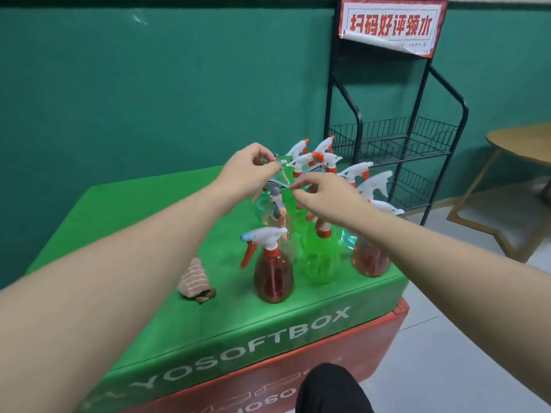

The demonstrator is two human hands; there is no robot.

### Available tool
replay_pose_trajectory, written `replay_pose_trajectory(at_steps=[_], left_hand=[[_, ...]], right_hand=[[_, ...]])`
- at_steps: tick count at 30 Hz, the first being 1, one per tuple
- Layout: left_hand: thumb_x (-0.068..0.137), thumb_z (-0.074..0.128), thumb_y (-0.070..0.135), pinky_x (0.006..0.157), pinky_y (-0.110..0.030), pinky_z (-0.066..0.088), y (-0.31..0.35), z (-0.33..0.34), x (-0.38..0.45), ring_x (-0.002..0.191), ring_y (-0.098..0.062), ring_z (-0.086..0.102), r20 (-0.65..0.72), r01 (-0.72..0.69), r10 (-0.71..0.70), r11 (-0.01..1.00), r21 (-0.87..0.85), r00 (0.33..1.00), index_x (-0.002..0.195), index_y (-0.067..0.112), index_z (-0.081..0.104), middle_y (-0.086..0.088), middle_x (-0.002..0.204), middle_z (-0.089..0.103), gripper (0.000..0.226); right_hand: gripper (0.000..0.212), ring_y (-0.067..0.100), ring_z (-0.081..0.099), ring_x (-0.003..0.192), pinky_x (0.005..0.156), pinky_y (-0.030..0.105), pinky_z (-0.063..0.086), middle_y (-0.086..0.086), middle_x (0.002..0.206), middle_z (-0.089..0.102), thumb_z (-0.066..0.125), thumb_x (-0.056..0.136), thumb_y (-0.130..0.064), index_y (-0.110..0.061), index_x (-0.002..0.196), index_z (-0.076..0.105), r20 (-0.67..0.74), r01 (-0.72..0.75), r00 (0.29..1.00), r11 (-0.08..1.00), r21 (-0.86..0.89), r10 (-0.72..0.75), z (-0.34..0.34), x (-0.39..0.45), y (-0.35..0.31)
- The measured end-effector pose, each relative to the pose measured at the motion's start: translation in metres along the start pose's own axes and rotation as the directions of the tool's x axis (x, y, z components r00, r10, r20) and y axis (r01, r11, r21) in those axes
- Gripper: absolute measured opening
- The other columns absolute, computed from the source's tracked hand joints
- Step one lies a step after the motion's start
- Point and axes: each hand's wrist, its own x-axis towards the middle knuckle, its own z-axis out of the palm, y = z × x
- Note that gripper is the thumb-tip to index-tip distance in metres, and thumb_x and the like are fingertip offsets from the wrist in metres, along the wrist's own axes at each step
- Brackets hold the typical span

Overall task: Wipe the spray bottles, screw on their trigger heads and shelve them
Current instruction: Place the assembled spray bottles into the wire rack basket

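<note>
Several spray bottles with white and orange trigger heads stand on the green soft box (167, 329), among them a red bottle (272, 277) at the front, a green bottle (320, 259) and another red bottle (369, 260). Above the rear bottles my left hand (247, 171) and my right hand (325, 198) each pinch an edge of a clear plastic wrapper (281, 175). Under the wrapper sits a grey trigger head (275, 190) on a pale bottle. A striped brown cloth (195, 278) lies crumpled on the box, left of the front red bottle.
A black wire rack (396, 138) with basket shelves and a red sign stands right behind the box. A wooden table (521, 138) is at the far right. The green box rests on a red box (343, 347). A dark knee (331, 389) shows at the bottom.
</note>
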Motion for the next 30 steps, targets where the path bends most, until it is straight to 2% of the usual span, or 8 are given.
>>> replay_pose_trajectory(at_steps=[5,8,11,14,17,21,24,30], left_hand=[[0.094,0.068,0.026,0.063,-0.029,0.038,-0.004,0.020,0.095,0.067,-0.011,0.050,0.088,-0.001,0.004,0.999,-0.034,0.996,0.102,0.020,0.066,0.005,0.080,0.058,0.010],[0.095,0.067,0.022,0.058,-0.028,0.036,-0.005,0.029,0.133,0.062,-0.012,0.045,0.152,0.080,-0.066,0.993,-0.091,0.986,0.102,0.020,0.065,0.004,0.077,0.053,0.007],[0.096,0.065,0.019,0.053,-0.026,0.034,0.008,0.023,0.153,0.059,-0.012,0.042,0.237,0.191,-0.161,0.975,-0.110,0.958,0.106,0.018,0.064,0.005,0.072,0.048,0.010],[0.096,0.066,0.020,0.053,-0.029,0.032,0.032,0.012,0.167,0.058,-0.012,0.041,0.341,0.274,-0.226,0.957,-0.099,0.913,0.110,0.017,0.061,0.005,0.070,0.046,0.014],[0.098,0.064,0.023,0.054,-0.030,0.030,0.058,0.004,0.178,0.056,-0.012,0.039,0.394,0.300,-0.246,0.951,-0.080,0.886,0.110,0.021,0.059,0.006,0.070,0.044,0.013],[0.099,0.062,0.024,0.055,-0.031,0.031,0.083,0.007,0.194,0.058,-0.012,0.039,0.424,0.337,-0.282,0.940,-0.059,0.861,0.114,0.022,0.056,0.005,0.071,0.046,0.016],[0.100,0.060,0.025,0.060,-0.032,0.032,0.089,0.023,0.208,0.059,-0.012,0.039,0.401,0.376,-0.338,0.927,-0.015,0.851,0.114,0.024,0.057,0.006,0.071,0.046,0.014],[0.098,0.064,0.018,0.065,-0.032,0.036,0.079,0.081,0.250,0.064,-0.014,0.041,0.246,0.445,-0.445,0.894,0.060,0.861,0.113,0.020,0.059,0.001,0.082,0.048,0.016]], right_hand=[[0.019,0.020,0.070,0.054,0.058,0.043,0.062,0.001,0.081,0.073,0.054,0.094,-0.021,-0.023,0.104,0.069,0.039,-0.087,0.995,0.996,0.006,0.087,-0.018,0.079,0.006],[0.023,0.019,0.071,0.057,0.057,0.040,0.062,-0.007,0.074,0.069,0.053,0.094,-0.020,-0.020,0.109,0.070,0.070,-0.174,0.983,0.985,0.022,0.172,-0.028,0.119,0.014],[0.023,0.016,0.069,0.056,0.054,0.035,0.062,0.000,0.077,0.072,0.053,0.094,-0.019,-0.021,0.111,0.069,0.129,-0.277,0.954,0.960,0.042,0.270,-0.046,0.142,0.006],[0.021,0.023,0.072,0.062,0.059,0.043,0.063,0.006,0.083,0.074,0.056,0.094,-0.021,-0.020,0.111,0.069,0.160,-0.356,0.924,0.934,0.036,0.347,-0.077,0.155,-0.012],[0.019,0.025,0.073,0.063,0.060,0.048,0.062,0.001,0.081,0.072,0.057,0.093,-0.022,-0.020,0.108,0.070,0.152,-0.409,0.903,0.912,0.025,0.401,-0.112,0.166,-0.025],[0.012,0.026,0.073,0.063,0.058,0.049,0.062,0.005,0.081,0.072,0.057,0.092,-0.019,-0.026,0.095,0.066,0.170,-0.463,0.878,0.884,0.060,0.448,-0.152,0.181,-0.023],[0.018,0.023,0.071,0.062,0.050,0.035,0.060,0.005,0.079,0.071,0.054,0.094,-0.015,-0.018,0.106,0.067,0.189,-0.469,0.872,0.881,0.060,0.451,-0.175,0.197,-0.002],[0.032,0.014,0.064,0.055,0.046,0.025,0.054,0.005,0.089,0.070,0.055,0.098,-0.021,-0.019,0.129,0.058,0.305,-0.407,0.875,0.912,0.042,0.376,-0.190,0.255,0.073]])
